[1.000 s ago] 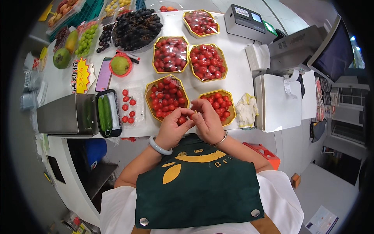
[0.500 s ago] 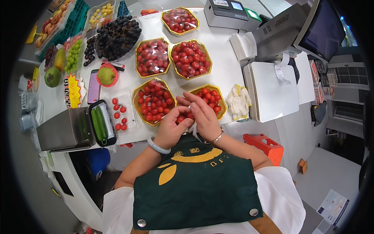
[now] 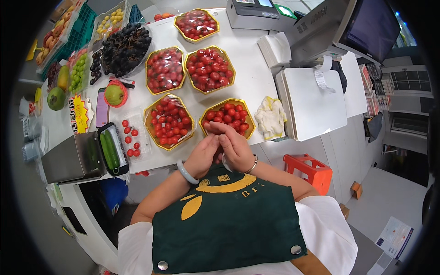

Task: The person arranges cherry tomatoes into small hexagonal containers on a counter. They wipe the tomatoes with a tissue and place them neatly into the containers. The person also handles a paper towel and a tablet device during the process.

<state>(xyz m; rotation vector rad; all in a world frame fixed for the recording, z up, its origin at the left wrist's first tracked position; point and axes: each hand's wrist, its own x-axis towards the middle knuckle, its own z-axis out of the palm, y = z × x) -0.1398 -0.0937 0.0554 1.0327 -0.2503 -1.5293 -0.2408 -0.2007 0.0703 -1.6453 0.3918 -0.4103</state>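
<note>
Cherry tomatoes (image 3: 233, 113) fill the gold-rimmed open tray (image 3: 250, 131) at 12 o'clock from the hands, its near rim partly hidden behind the right hand (image 3: 234, 149). That hand's fingers (image 3: 225, 129) are extended and slightly curved; whether they touch the tray cannot be told. The left hand (image 3: 203, 154) meets it from the 9 o'clock side, fingers bent, so that the two form a cup with the palms turned inward. What lies between the palms is hidden, so I cannot tell whether either set of fingers is grasping anything. A grey-white bangle (image 3: 185, 173) circles the left wrist, a silver one (image 3: 254, 163) the right.

At 10 o'clock sits a second gold-rimmed tray (image 3: 156, 142), also heaped with tomatoes, close beside the first. Film-covered trays of the same fruit stand farther up the white counter (image 3: 137, 101), between 11 and 12 o'clock. Toward 9 o'clock, a clear container (image 3: 145, 145) holds a few loose tomatoes, and just beyond it is a black tray (image 3: 120, 170) of cucumbers (image 3: 110, 149). A crumpled cream cloth (image 3: 270, 117) lies at 2 o'clock near the counter's edge. Between 3 and 4 o'clock a red stool (image 3: 321, 178) stands on the floor.
</note>
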